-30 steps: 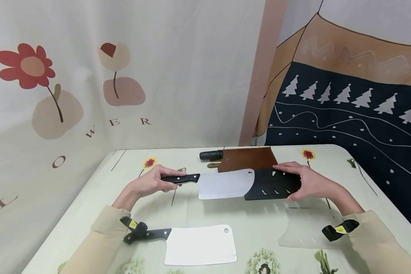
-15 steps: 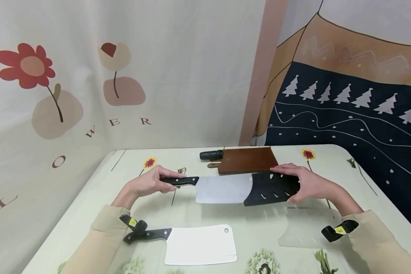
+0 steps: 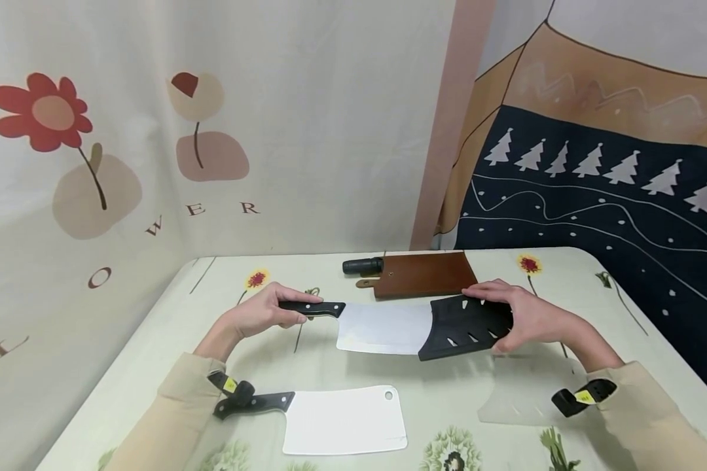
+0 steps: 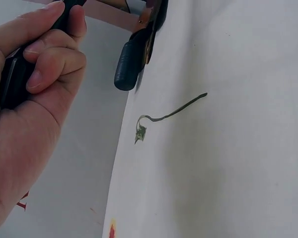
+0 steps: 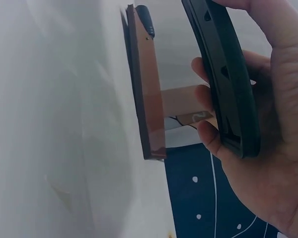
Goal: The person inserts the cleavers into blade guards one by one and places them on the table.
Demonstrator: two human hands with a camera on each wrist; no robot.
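My left hand grips the black riveted handle of a cleaver, holding it level above the table with the blade pointing right. In the left wrist view, curled fingers wrap this handle. A black slotted blade guard covers the tip end of the blade, tilted slightly against it. My right hand holds the guard's far end between thumb and fingers; in the right wrist view the guard lies across the palm side. The part of the blade inside it is hidden.
A second cleaver lies in front, handle to the left, partly below my left wrist strap. Behind the held cleaver lies a brown leather sheath with a black-handled knife in it. A translucent blade guard lies beneath my right forearm.
The black guard has slid a little left over the blade, covering the hole at its corner. Guard and blade have dipped slightly and the guard has tilted. Other things stay put.
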